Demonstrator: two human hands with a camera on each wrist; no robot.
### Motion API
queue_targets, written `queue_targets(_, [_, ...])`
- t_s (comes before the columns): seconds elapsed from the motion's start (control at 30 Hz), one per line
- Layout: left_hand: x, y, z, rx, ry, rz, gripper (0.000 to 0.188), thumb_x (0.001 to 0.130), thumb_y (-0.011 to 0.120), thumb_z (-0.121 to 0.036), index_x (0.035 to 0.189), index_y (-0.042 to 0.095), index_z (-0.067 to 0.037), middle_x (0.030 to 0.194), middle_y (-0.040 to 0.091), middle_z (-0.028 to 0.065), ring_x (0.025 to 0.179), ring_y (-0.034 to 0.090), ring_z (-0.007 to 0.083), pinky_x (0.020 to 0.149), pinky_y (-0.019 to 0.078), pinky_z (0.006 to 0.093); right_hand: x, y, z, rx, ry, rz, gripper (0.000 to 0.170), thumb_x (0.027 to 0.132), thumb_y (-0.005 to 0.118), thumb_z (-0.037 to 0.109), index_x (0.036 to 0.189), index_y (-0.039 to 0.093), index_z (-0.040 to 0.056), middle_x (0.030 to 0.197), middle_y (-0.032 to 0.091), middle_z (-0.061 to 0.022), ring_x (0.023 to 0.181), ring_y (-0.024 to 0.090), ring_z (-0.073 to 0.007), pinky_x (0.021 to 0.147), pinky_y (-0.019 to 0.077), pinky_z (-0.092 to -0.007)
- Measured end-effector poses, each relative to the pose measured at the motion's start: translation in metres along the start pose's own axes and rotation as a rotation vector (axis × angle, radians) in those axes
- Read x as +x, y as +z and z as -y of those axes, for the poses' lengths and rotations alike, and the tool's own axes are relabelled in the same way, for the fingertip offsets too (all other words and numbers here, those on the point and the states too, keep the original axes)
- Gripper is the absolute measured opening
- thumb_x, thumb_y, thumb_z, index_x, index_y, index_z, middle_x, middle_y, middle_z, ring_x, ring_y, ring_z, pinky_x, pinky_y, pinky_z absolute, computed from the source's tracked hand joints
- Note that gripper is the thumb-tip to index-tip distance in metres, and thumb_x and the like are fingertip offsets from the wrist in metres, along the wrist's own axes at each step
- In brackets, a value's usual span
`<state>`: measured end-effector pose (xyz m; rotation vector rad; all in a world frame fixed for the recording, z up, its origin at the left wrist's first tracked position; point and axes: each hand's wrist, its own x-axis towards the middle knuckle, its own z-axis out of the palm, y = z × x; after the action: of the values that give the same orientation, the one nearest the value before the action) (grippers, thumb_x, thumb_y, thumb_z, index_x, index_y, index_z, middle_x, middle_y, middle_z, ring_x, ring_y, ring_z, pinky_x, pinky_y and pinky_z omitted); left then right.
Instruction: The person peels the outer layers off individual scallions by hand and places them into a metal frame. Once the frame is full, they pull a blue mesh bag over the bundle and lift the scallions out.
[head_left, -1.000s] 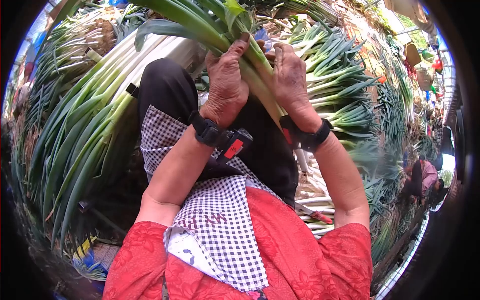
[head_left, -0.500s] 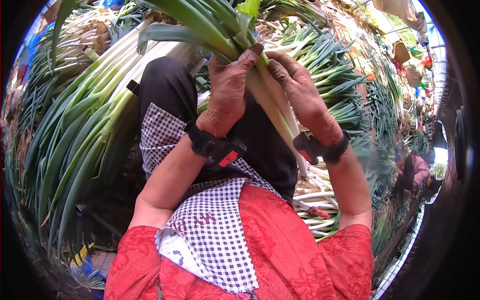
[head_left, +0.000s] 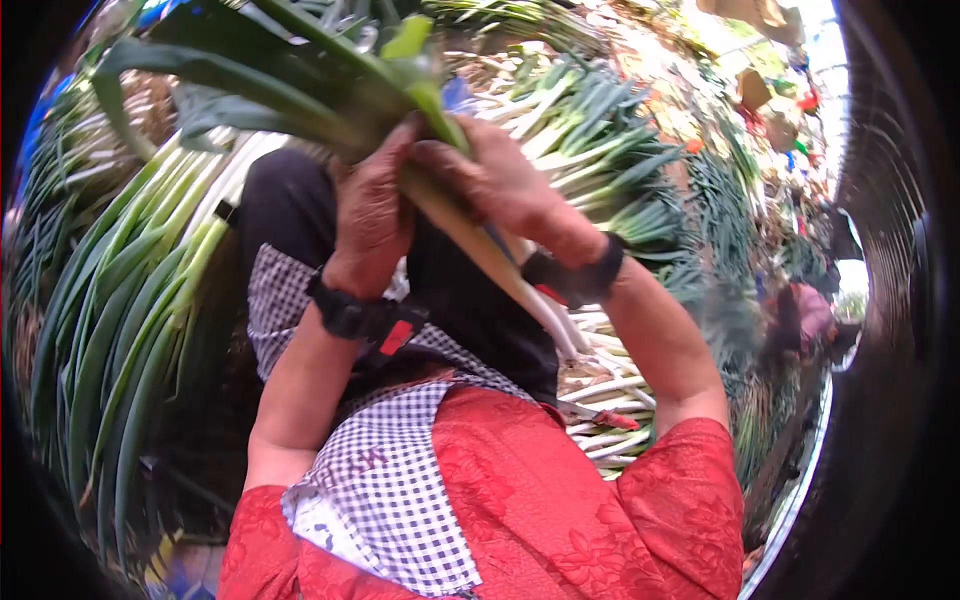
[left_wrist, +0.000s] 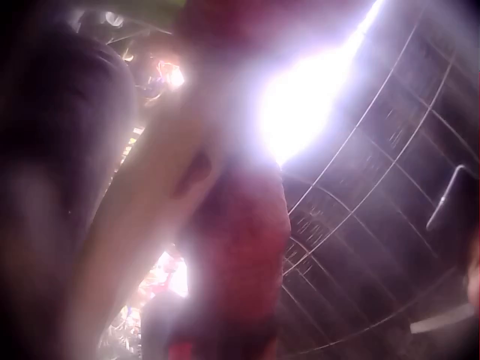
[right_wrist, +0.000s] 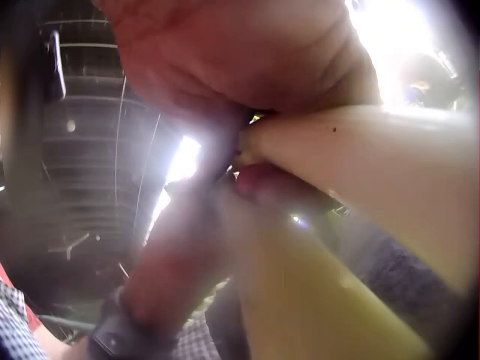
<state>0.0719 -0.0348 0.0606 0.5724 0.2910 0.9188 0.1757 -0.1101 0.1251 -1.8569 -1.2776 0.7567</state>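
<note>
A small bunch of thick leeks (head_left: 480, 240) slants between my hands, leaves up to the left and white root ends down to the right. Around the stalks, just below the leaves, my left hand (head_left: 375, 205) grips with its thumb up. My right hand (head_left: 505, 185) pinches the same stretch from the other side, its thumb across the front and its other fingers mostly hidden behind. In the right wrist view two pale leek stalks (right_wrist: 367, 150) run out from under the palm. The left wrist view is blurred and shows a bare arm (left_wrist: 142, 202) but no leek.
A big bundle of long leeks (head_left: 130, 270) lies at the left beside my knee. More leeks (head_left: 600, 150) are heaped at the right, with white stalks (head_left: 610, 380) near my right elbow and a red-handled knife (head_left: 605, 418) on them. Another person (head_left: 800, 315) is far right.
The held leeks and both hands have shifted left and slightly down in the head view, the leaves swinging lower left. The whole scene has also slid left. The right hand earlier loosened, then closed in again.
</note>
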Motion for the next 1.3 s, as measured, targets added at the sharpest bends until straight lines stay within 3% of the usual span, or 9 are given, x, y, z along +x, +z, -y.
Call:
queue_targets(0.13, [0.002, -0.01, -0.007, 0.126, -0.189, -0.03, 0.031, 0.094, 0.057, -0.019, 0.118, 0.06, 0.0, 0.106, 0.065, 0.0073, 0.09, 0.064, 0.0141, 0.081, 0.0515, 0.0279, -0.012, 0.007, -0.01, -0.233, -0.078, -0.075, 0.045, 0.092, 0.053, 0.042, 0.095, 0.047, -0.0027, 0.084, 0.06, -0.0284, 0.086, 0.06, -0.046, 0.071, 0.047, -0.048])
queue_targets(0.27, [0.006, -0.04, 0.0, 0.182, -0.112, -0.154, 0.031, 0.091, 0.061, -0.016, 0.119, 0.061, -0.001, 0.114, 0.063, 0.0076, 0.102, 0.06, 0.0169, 0.091, 0.047, 0.032, -0.055, 0.002, -0.046, -0.148, -0.162, -0.015, 0.036, 0.095, 0.051, 0.037, 0.097, 0.042, 0.0013, 0.075, 0.058, -0.0261, 0.078, 0.058, -0.0468, 0.067, 0.0444, -0.0497])
queue_targets(0.5, [0.04, -0.068, -0.028, 0.227, -0.131, -0.221, 0.035, 0.091, 0.062, -0.027, 0.117, 0.063, -0.004, 0.114, 0.062, 0.0063, 0.104, 0.057, 0.016, 0.094, 0.0449, 0.0334, -0.173, -0.035, -0.094, -0.38, 0.269, 0.179, 0.03, 0.095, 0.051, 0.032, 0.104, 0.045, 0.0039, 0.085, 0.058, -0.0223, 0.084, 0.059, -0.0417, 0.071, 0.0454, -0.0475])
queue_targets(0.73, [0.041, -0.09, -0.011, 0.439, -0.061, 0.034, 0.039, 0.092, 0.059, -0.014, 0.13, 0.054, -0.008, 0.126, 0.054, 0.0086, 0.11, 0.055, 0.0185, 0.097, 0.0471, 0.0348, -0.212, -0.024, -0.094, -0.444, 0.104, -0.126, 0.035, 0.093, 0.052, 0.023, 0.122, 0.048, 0.003, 0.097, 0.052, -0.0185, 0.093, 0.057, -0.0358, 0.078, 0.0464, -0.0428])
queue_targets(0.87, [0.04, -0.044, -0.02, 0.083, -0.34, -0.221, 0.033, 0.093, 0.057, -0.026, 0.118, 0.059, -0.005, 0.107, 0.063, 0.0121, 0.099, 0.062, 0.0255, 0.094, 0.0489, 0.0409, -0.24, -0.012, -0.093, -0.726, -0.052, -0.31, 0.06, 0.081, 0.066, 0.021, 0.132, 0.042, 0.0007, 0.113, 0.055, -0.0181, 0.097, 0.056, -0.0336, 0.085, 0.0443, -0.0444])
queue_targets(1.0, [0.047, 0.013, -0.016, -0.021, -0.031, -0.353, 0.023, 0.084, 0.069, -0.007, 0.106, 0.062, -0.005, 0.098, 0.065, 0.0053, 0.089, 0.062, 0.0181, 0.084, 0.0493, 0.0334, -0.213, -0.017, -0.116, -0.806, -0.052, -0.399, 0.074, 0.064, 0.069, -0.002, 0.132, 0.041, -0.0031, 0.114, 0.056, -0.019, 0.104, 0.055, -0.036, 0.089, 0.0424, -0.0473])
queue_targets(1.17, [0.057, 0.053, -0.16, -0.024, 0.285, -0.248, 0.021, 0.088, 0.063, -0.01, 0.106, 0.059, 0.001, 0.103, 0.064, 0.0081, 0.093, 0.06, 0.0214, 0.087, 0.0485, 0.0361, -0.092, -0.073, -0.068, -1.04, -0.477, -0.517, 0.074, 0.068, 0.063, -0.009, 0.137, 0.036, 0.0014, 0.127, 0.05, -0.0184, 0.118, 0.048, -0.0375, 0.102, 0.0368, -0.0495])
queue_targets(1.27, [0.008, 0.049, -0.294, -0.105, 0.296, 0.333, 0.024, 0.095, 0.053, -0.016, 0.114, 0.052, -0.001, 0.102, 0.06, 0.0099, 0.099, 0.058, 0.0212, 0.092, 0.0477, 0.04, 0.008, -0.075, 0.006, -0.9, -0.747, -0.507, 0.071, 0.07, 0.059, -0.013, 0.136, 0.039, 0.0043, 0.119, 0.052, -0.0201, 0.112, 0.051, -0.038, 0.095, 0.0407, -0.0467])
queue_targets(1.3, [0.008, 0.018, -0.357, -0.057, 0.018, 0.667, 0.02, 0.095, 0.051, -0.006, 0.112, 0.058, 0.002, 0.112, 0.063, 0.012, 0.104, 0.058, 0.0245, 0.099, 0.0439, 0.0424, 0.043, -0.069, 0.023, -0.844, -0.862, -0.49, 0.068, 0.071, 0.059, -0.012, 0.134, 0.042, 0.0059, 0.118, 0.053, -0.0191, 0.109, 0.053, -0.037, 0.093, 0.0414, -0.0464])
